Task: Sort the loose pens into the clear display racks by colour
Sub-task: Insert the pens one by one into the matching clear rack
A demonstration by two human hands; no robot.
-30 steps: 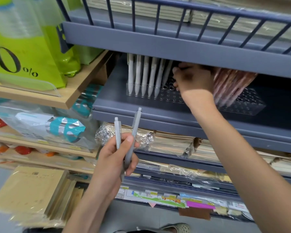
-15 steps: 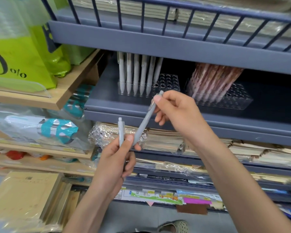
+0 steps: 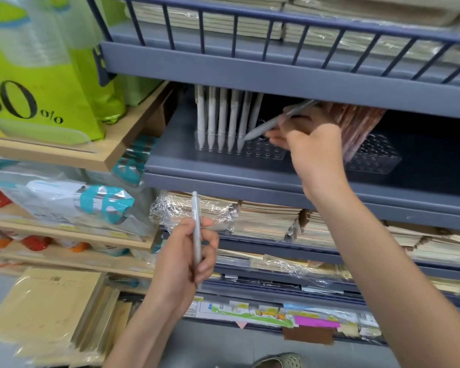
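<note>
Here the right hand (image 3: 312,147) pinches a slim, pale grey pen (image 3: 272,122), slanted, its tip at the clear rack (image 3: 268,154), just beside the last of the white pens (image 3: 221,120) standing in it. Below the rack, the left hand (image 3: 186,257) grips a second pen (image 3: 196,227), the same grey, upright.

Tilted grey pen (image 3: 274,122), tip at left clear rack (image 3: 266,153) beside upright white pens (image 3: 221,115), second grey pen (image 3: 195,208) upright, lower down
</note>
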